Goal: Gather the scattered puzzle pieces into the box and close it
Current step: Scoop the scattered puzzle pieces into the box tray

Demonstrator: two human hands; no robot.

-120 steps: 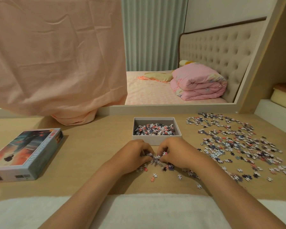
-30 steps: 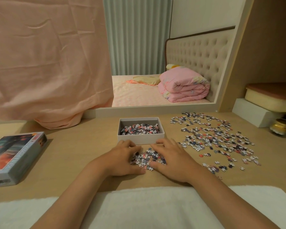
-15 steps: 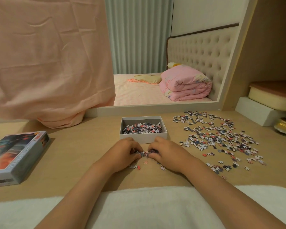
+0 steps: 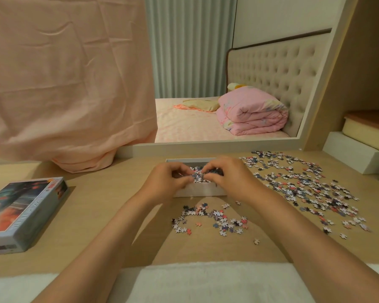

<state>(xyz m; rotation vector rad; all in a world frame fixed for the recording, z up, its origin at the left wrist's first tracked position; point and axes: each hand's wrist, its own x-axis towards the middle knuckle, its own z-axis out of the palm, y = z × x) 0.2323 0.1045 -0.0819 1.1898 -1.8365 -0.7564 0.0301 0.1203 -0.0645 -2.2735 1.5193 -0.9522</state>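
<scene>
Grips a clump of puzzle pieces (image 4: pixel 197 176) between left hand (image 4: pixel 169 182) and right hand (image 4: pixel 230 178), fingers curled, directly over the open white box (image 4: pixel 199 190). Nearer than the hands, a loose pile (image 4: pixel 210 217) on the table (image 4: pixel 96 193); outward of the right hand, a wide scatter (image 4: pixel 304 186) of tiny blue, white and pink pieces.

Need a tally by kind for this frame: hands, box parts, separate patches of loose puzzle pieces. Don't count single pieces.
Hands: 2, left hand and right hand, together holding a handful of pieces over the open box
Box parts: 2, the open box and the printed lid
Loose patches: 2, near patch and right spread
Total: 6
</scene>
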